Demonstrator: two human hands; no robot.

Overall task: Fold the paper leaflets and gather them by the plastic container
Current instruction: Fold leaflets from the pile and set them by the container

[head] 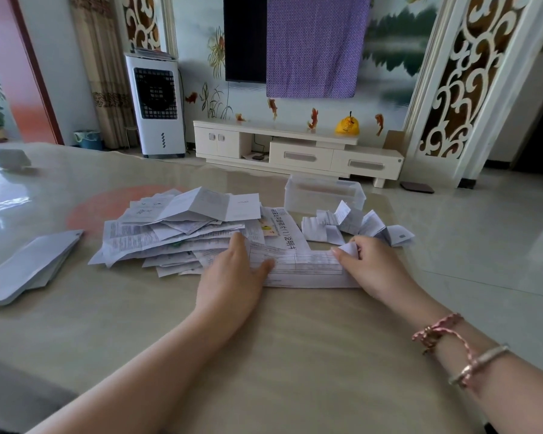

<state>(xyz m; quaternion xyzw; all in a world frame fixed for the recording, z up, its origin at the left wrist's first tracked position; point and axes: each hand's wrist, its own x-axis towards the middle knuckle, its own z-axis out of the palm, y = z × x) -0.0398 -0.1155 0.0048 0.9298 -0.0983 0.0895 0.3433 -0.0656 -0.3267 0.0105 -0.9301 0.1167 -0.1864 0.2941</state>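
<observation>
While the left hand [232,270] pressed flat, the right hand [370,264] pinched the leaflet [308,264].
Thin, limp paper: best taken by an edge.

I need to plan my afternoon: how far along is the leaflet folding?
Done: a few folded leaflets sit by the plastic container. In hand: the left hand presses one leaflet flat while the right hand folds its end. Left: the large unfolded pile, so most remains.
</observation>
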